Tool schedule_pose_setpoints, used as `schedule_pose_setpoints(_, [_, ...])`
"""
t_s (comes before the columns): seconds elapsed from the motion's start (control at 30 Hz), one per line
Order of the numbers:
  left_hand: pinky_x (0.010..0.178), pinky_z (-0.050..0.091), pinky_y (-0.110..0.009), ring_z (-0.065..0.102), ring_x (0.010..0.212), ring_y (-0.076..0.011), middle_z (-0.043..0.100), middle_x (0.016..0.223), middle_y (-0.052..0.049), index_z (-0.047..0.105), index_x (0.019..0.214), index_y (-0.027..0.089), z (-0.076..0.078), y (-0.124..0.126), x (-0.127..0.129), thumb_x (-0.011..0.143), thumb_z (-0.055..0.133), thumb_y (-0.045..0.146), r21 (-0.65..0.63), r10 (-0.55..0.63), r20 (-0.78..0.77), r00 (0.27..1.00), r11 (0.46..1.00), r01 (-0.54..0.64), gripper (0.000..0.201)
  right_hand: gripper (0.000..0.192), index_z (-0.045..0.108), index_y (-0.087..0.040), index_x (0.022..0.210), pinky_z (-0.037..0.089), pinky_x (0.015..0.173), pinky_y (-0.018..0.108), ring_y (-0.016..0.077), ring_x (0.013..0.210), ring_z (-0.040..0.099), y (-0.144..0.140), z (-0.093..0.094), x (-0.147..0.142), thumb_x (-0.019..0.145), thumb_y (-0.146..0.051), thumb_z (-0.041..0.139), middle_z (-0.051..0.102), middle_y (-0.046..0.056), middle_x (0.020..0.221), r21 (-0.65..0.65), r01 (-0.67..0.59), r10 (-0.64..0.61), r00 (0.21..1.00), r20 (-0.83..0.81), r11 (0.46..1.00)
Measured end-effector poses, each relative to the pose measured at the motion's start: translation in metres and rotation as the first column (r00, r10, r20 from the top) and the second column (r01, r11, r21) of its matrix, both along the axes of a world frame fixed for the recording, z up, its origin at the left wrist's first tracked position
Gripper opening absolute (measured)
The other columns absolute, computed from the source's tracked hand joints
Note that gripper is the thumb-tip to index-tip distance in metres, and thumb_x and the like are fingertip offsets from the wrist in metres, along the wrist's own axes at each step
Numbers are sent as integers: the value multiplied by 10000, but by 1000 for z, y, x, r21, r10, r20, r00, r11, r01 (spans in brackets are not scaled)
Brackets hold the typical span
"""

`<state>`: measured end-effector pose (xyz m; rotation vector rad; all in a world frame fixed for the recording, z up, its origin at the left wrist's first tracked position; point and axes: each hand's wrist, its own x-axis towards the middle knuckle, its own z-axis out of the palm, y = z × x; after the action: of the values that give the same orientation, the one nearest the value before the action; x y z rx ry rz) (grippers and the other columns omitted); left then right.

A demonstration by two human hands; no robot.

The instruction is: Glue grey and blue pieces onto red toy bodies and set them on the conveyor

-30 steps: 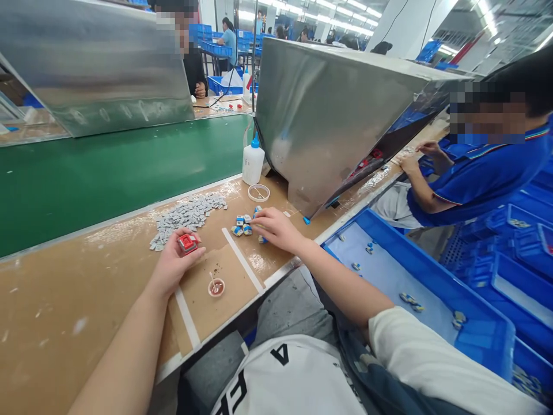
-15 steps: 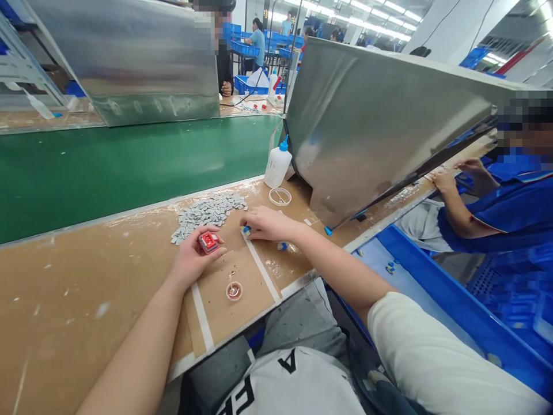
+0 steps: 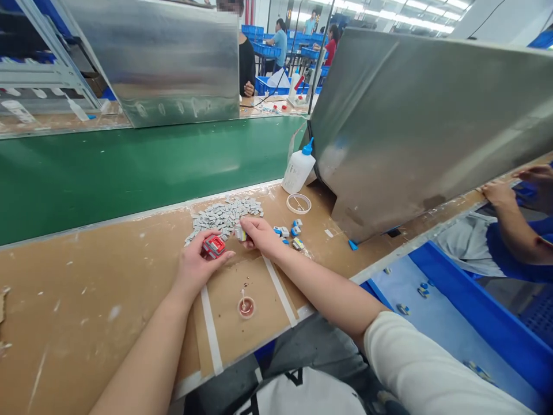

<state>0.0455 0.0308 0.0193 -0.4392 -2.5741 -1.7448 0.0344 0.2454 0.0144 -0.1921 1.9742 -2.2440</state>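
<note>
In my left hand [image 3: 199, 260] is a small red and grey block-like plastic part [image 3: 214, 246], gripped between thumb and fingers. Just to its right, my right hand [image 3: 258, 235] pinches a small grey part with a yellow edge [image 3: 241, 233]; the fingers hide some of it. Behind both hands spreads a pile of small flat grey pieces [image 3: 222, 216]. Several small blue, white and yellow parts [image 3: 296, 229] lie right of my right hand. Nearer to me stands a small round cup of reddish liquid [image 3: 246, 308] with a thin white stick in it.
A white squeeze bottle with a blue cap [image 3: 299, 168] stands by a tilted metal panel [image 3: 401, 127]. Beside it lies a white ring-shaped lid [image 3: 298, 203]. A green belt [image 3: 151, 164] runs behind the table. At right, a blue tray [image 3: 484, 305] holds several parts; a co-worker's arm [image 3: 512, 210] is beyond.
My right hand has come leftward, closer to my left hand, with the grey and yellow part in its fingers. The parts on the right show more. The camera view has shifted.
</note>
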Motion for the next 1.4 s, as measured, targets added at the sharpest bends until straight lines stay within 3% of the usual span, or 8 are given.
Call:
schedule_pose_setpoints(0.17, [724,500,-319,661,719,-207,752,846,0,737,1091,258,-2,2,2,790,889,615,-265,-62,-183,981,964,12,491,712,510,-204,647,360,603,260,105,578,481,4,6,12,915,-854,617,494,-40,568,243,95,-64,989,-131,965])
schedule_pose_setpoints(0.43, [718,475,-311,687,757,-223,769,870,-27,748,1069,250,-5,11,6,887,817,632,-421,-156,-292,943,907,20,429,613,562,-180,653,228,645,293,98,636,390,2,12,20,1051,-645,599,500,-38,614,589,163,47,945,-324,791])
schedule_pose_setpoints(0.8, [713,456,-327,710,792,-269,762,838,-38,749,1082,247,-1,20,13,892,808,548,-457,-84,-295,952,887,-63,361,588,531,-185,663,203,662,323,117,639,383,-14,11,21,1140,-522,464,511,-7,639,699,305,39,902,-429,647])
schedule_pose_setpoints(0.93, [686,423,-332,731,843,-318,797,960,-90,732,1307,232,4,17,14,868,812,626,-568,-115,-264,958,821,-58,595,580,543,-181,674,240,662,298,105,642,423,-10,10,15,1129,-533,474,523,-22,631,629,147,42,960,-275,763])
schedule_pose_setpoints(1.03, [699,450,-343,737,865,-352,800,1019,-111,576,1572,199,9,9,12,869,769,724,-587,-241,-111,964,799,132,898,562,555,-192,715,292,647,273,110,637,460,-5,8,12,1069,-629,552,510,-41,608,471,81,-14,990,-144,878])
schedule_pose_setpoints(1.13, [742,495,-353,748,888,-340,805,1041,-100,562,1593,218,9,1,8,998,614,694,-523,-362,-14,932,797,302,764,515,563,-216,836,335,631,256,116,634,476,-5,6,12,951,-698,701,523,-67,626,320,117,-101,993,-68,940])
schedule_pose_setpoints(1.27, [727,509,-336,761,861,-312,819,1059,-85,640,1493,254,4,-5,6,964,660,735,-524,-344,-132,929,820,229,716,582,522,-212,771,373,659,265,119,678,472,-6,7,16,962,-750,638,496,-54,660,272,129,-94,986,-137,954])
schedule_pose_setpoints(1.4, [669,484,-317,749,748,-277,817,937,-65,705,1290,257,3,-13,8,880,710,830,-518,-252,-274,928,852,78,705,627,539,-208,805,445,742,288,140,752,532,2,13,18,1074,-752,381,582,-10,759,245,-46,118,950,-288,968])
